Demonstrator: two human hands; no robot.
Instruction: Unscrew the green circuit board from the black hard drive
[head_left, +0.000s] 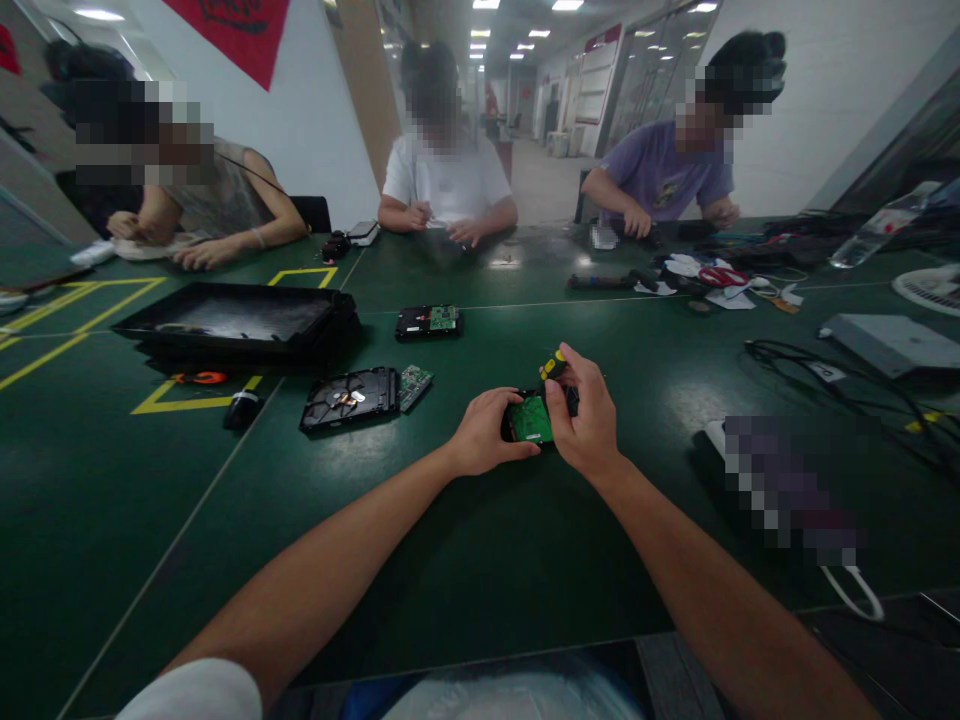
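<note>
Between my hands a hard drive (529, 420) lies on the green table, its green circuit board facing up. My left hand (491, 432) grips its left end, thumb along the near edge and fingers over the far edge. Closed round a yellow and black screwdriver (553, 365), my right hand (586, 410) is over the drive's right side. The screwdriver's tip is hidden by my fingers. Left of my hands lies an opened hard drive (349, 400), with a loose circuit board (415, 386) against its right end. Farther back sits another hard drive (428, 322) with its board showing.
A stack of black trays (240, 325) stands at the left, near a black and orange tool (241, 408). At the right are a blurred-out device (787, 490), black cables (840, 375), a grey box (900, 345) and a plastic bottle (881, 228). Three people sit across the table.
</note>
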